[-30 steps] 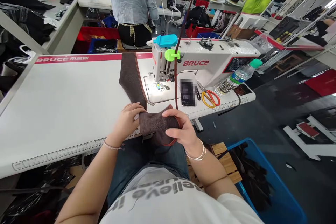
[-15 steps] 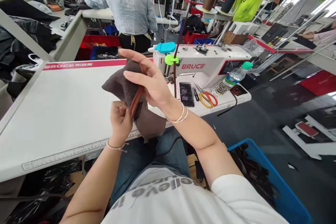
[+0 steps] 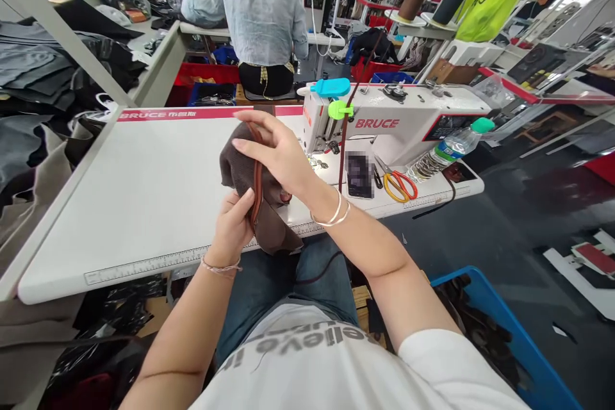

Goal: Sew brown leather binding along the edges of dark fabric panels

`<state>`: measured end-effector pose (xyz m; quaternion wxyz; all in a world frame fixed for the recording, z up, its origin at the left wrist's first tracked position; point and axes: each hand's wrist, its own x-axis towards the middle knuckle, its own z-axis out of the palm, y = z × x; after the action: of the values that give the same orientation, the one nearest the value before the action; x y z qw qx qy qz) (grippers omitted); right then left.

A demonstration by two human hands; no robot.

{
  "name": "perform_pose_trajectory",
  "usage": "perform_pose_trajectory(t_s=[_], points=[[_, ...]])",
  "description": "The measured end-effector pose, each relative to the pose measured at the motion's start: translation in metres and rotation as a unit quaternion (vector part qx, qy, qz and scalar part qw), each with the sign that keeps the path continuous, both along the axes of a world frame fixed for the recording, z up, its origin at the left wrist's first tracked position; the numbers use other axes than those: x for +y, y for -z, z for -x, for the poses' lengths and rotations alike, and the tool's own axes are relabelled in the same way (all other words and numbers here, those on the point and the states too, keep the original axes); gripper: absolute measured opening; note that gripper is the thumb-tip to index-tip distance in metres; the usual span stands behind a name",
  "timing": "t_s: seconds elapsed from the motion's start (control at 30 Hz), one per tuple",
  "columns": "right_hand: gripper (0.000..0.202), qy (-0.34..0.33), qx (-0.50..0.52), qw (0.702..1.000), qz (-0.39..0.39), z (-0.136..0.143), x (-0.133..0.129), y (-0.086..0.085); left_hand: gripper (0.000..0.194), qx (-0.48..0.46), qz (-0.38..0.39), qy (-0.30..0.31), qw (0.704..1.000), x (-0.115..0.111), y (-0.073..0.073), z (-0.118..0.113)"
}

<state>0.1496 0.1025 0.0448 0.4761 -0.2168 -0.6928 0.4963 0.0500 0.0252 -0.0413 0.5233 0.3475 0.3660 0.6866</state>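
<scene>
White bench [image 3: 163,195] with a ruled front edge runs across the workroom, a sewing machine [image 3: 408,109] at its right and a co-worker in a light blue shirt [image 3: 262,6] beyond it. Brown cloth [image 3: 240,163] with an orange-brown trim [image 3: 258,189] is bunched up in front of the person, left of the machine's needle end, a loose flap dropping across the front edge. The left hand [image 3: 234,223] is low, forearm angled up from below, fingers curled and thumb pressed down, pinching the trimmed side. The right hand [image 3: 281,150] reaches across from the right, forearm slanting up and leftward; its thumb lies over the cloth, the fingers stretch out above, and the upper part is held between them. Scissors [image 3: 401,187] lie well apart, near a bottle [image 3: 449,152].
</scene>
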Motion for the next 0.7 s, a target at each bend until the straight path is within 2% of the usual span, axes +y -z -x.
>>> perform_pose_trajectory(t_s=[0.07,0.13,0.17,0.2,0.27,0.37,0.5,0.6,0.63,0.7], points=[[0.038,0.099,0.009,0.995,-0.026,-0.010,-0.015,0.008,0.031,-0.025,-0.001,-0.057,0.998,0.002,-0.002,-0.001],[0.035,0.204,-0.004,0.977,-0.061,-0.021,-0.039,0.021,0.026,-0.040,-0.020,-0.095,0.994,0.003,-0.005,-0.004],[0.031,0.234,-0.019,0.969,-0.080,-0.025,-0.051,0.030,0.024,-0.038,-0.030,-0.105,0.993,0.002,-0.008,-0.007],[0.027,0.236,-0.038,0.966,-0.103,-0.028,-0.064,0.039,0.023,-0.034,-0.040,-0.107,0.993,0.001,-0.010,-0.010],[0.025,0.207,-0.081,0.965,-0.139,-0.031,-0.082,0.057,0.025,-0.017,-0.058,-0.096,0.994,-0.002,-0.015,-0.017],[0.020,0.183,-0.120,0.962,-0.161,-0.030,-0.092,0.077,0.024,0.009,-0.065,-0.096,0.993,-0.009,-0.016,-0.026],[0.016,0.184,-0.123,0.965,-0.142,-0.033,-0.089,0.083,0.016,0.033,-0.071,-0.110,0.991,-0.014,-0.007,-0.031],[0.018,0.151,-0.078,0.984,-0.049,-0.037,-0.088,0.079,0.022,0.060,-0.120,-0.096,0.986,-0.012,-0.008,-0.028],[0.018,0.120,-0.047,0.992,0.005,-0.038,-0.087,0.077,0.027,0.066,-0.140,-0.092,0.984,-0.011,-0.012,-0.026],[0.020,0.011,0.022,0.991,0.128,-0.043,-0.084,0.072,0.040,0.069,-0.169,-0.100,0.978,-0.011,-0.022,-0.022]])
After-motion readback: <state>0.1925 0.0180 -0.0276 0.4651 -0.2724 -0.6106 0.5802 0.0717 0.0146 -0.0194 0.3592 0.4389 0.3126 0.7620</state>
